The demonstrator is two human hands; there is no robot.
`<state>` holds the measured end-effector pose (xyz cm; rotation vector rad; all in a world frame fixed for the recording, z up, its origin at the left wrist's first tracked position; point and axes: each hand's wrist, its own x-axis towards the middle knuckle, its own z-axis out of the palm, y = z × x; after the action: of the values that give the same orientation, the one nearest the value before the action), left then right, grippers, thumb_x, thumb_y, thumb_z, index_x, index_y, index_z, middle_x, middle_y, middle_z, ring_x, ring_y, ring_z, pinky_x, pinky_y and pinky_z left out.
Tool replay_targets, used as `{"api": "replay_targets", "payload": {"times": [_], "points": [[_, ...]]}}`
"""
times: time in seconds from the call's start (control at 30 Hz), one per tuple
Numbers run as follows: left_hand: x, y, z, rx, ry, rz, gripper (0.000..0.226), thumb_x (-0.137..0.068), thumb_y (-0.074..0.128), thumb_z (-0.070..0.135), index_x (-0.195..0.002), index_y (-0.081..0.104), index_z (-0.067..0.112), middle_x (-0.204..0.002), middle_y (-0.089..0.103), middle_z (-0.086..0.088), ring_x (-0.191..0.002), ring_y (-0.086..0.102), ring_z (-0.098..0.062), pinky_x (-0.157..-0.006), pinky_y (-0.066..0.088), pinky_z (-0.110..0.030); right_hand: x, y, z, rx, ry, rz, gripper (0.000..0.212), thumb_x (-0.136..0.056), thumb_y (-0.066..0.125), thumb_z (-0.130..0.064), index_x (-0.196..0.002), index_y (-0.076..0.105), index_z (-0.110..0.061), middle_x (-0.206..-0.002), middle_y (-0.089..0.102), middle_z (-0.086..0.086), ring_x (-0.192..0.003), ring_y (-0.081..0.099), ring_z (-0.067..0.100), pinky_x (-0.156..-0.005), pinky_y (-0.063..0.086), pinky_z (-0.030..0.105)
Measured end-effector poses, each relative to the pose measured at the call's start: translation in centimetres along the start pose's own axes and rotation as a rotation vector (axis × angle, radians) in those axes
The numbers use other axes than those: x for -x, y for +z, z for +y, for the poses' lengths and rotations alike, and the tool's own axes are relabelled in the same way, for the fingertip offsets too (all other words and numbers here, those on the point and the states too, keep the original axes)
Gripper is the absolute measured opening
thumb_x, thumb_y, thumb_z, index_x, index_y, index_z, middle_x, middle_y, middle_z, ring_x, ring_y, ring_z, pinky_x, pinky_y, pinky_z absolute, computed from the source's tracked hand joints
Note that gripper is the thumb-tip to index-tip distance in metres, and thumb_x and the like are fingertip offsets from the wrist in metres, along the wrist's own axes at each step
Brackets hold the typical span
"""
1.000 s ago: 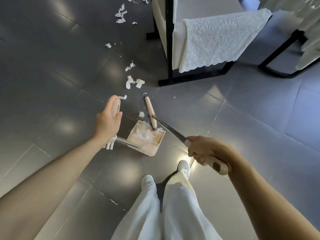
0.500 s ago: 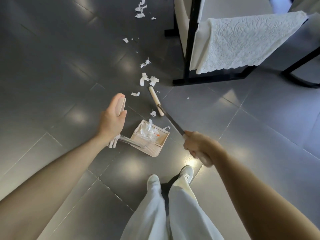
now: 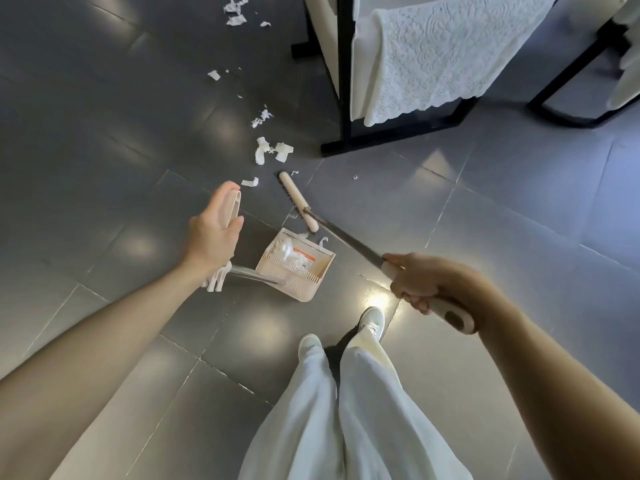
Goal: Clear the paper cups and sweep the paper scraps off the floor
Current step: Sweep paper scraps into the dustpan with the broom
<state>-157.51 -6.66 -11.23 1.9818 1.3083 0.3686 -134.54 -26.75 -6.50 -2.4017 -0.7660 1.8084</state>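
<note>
My left hand (image 3: 214,237) is curled round the top grip of the dustpan's long handle (image 3: 254,276). Holding it this high lets me stand upright while the dustpan (image 3: 304,284) sits below and to the right of that hand, flat on the floor (image 3: 485,220), its open mouth turned away from me toward the mess. My right hand (image 3: 424,282) is clenched round the pale end of the broom (image 3: 346,239), whose shaft runs forward and to the left of it. That puts the broom head (image 3: 297,199) just beyond the pan's lip, bristles down, where a short pull toward me should drag paper in. Some paper scraps (image 3: 291,254) already lie inside the pan. One piece (image 3: 250,182) lies just past my left fingertips, a bigger clump (image 3: 273,152) sits further out, and more (image 3: 235,10) trail off well ahead. I judge the sweeping partly done, so the pan will have to follow that trail. A chair (image 3: 443,53) draped in white lace stands beyond my right hand, and its black frame could catch the broom. No paper cups are in view.
</note>
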Motion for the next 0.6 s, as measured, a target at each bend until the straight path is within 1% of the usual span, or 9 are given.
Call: {"api": "replay_targets", "payload": {"times": [0.07,0.13,0.17,0.2,0.27,0.37,0.43,0.5,0.6], "points": [[0.6,0.1,0.5,-0.037,0.045,-0.037,0.045,-0.091,0.056,0.006,-0.132,0.048,0.023,-0.096,0.059,-0.004,-0.076,0.054,-0.043,-0.075,0.047,-0.040,-0.1,0.1,0.5,-0.036,0.011,0.050,0.074,-0.085,0.045,0.005,-0.150,0.029,-0.025,-0.056,0.052,0.008,-0.037,0.045,0.014,-0.041,0.041,0.024],[1.0,0.5,0.9,-0.069,0.113,-0.066,0.047,-0.091,0.056,0.003,-0.134,0.048,0.017,-0.119,0.062,-0.006,-0.097,0.055,-0.043,-0.084,0.042,-0.036,-0.2,0.5,1.0,-0.028,0.017,0.096,0.068,-0.084,0.044,0.005,-0.146,0.035,-0.021,-0.055,0.052,0.007,-0.036,0.045,0.015,-0.043,0.042,0.025],[1.0,0.8,1.1,-0.079,0.144,-0.076,0.047,-0.091,0.057,0.003,-0.135,0.047,0.015,-0.127,0.060,-0.005,-0.104,0.054,-0.042,-0.087,0.040,-0.035,-0.3,0.9,1.3,0.006,0.022,0.115,0.064,-0.083,0.044,0.004,-0.143,0.038,-0.018,-0.055,0.053,0.006,-0.037,0.046,0.016,-0.045,0.042,0.024],[1.0,1.1,1.2,-0.083,0.162,-0.081,0.047,-0.091,0.057,0.002,-0.136,0.047,0.013,-0.130,0.059,-0.005,-0.106,0.053,-0.042,-0.088,0.039,-0.034,-0.4,1.5,1.4,0.053,0.032,0.133,0.060,-0.084,0.044,0.003,-0.141,0.041,-0.014,-0.056,0.055,0.006,-0.039,0.048,0.016,-0.046,0.043,0.023],[0.9,1.6,1.4,-0.085,0.166,-0.088,0.047,-0.091,0.057,0.003,-0.135,0.046,0.014,-0.124,0.061,-0.004,-0.102,0.052,-0.045,-0.085,0.039,-0.033,-0.5,3.1,1.6,0.120,0.053,0.137,0.054,-0.084,0.043,0.000,-0.137,0.043,-0.012,-0.057,0.057,0.003,-0.043,0.052,0.016,-0.044,0.042,0.020],[0.7,1.5,1.3,-0.077,0.162,-0.077,0.047,-0.090,0.057,0.003,-0.135,0.047,0.015,-0.116,0.063,-0.005,-0.098,0.053,-0.044,-0.083,0.039,-0.034,-0.3,5.2,1.6,0.119,0.060,0.050,0.050,-0.082,0.044,-0.001,-0.131,0.047,-0.010,-0.059,0.058,0.003,-0.048,0.053,0.017,-0.047,0.042,0.021],[0.7,1.3,1.1,-0.074,0.161,-0.062,0.047,-0.090,0.057,0.003,-0.134,0.048,0.014,-0.117,0.063,-0.005,-0.099,0.054,-0.044,-0.085,0.040,-0.035,-0.2,5.9,1.9,0.028,0.076,-0.051,0.052,-0.082,0.043,0.001,-0.132,0.046,-0.012,-0.061,0.055,0.005,-0.044,0.049,0.016,-0.047,0.041,0.022],[0.8,1.3,1.0,-0.067,0.160,-0.063,0.047,-0.090,0.057,0.003,-0.134,0.048,0.015,-0.118,0.063,-0.005,-0.100,0.054,-0.042,-0.087,0.041,-0.036,0.1,6.0,2.2,-0.167,0.114,-0.141,0.052,-0.084,0.044,0.003,-0.132,0.047,-0.016,-0.062,0.049,0.007,-0.039,0.043,0.013,-0.043,0.038,0.021],[0.6,1.4,1.2,-0.056,0.174,-0.069,0.047,-0.090,0.058,0.003,-0.134,0.049,0.015,-0.122,0.062,-0.004,-0.104,0.055,-0.039,-0.091,0.041,-0.037,1.0,4.8,2.6,-0.226,0.122,-0.155,0.044,-0.085,0.046,0.003,-0.124,0.053,-0.016,-0.056,0.045,0.005,-0.034,0.039,0.012,-0.040,0.036,0.018]]}}
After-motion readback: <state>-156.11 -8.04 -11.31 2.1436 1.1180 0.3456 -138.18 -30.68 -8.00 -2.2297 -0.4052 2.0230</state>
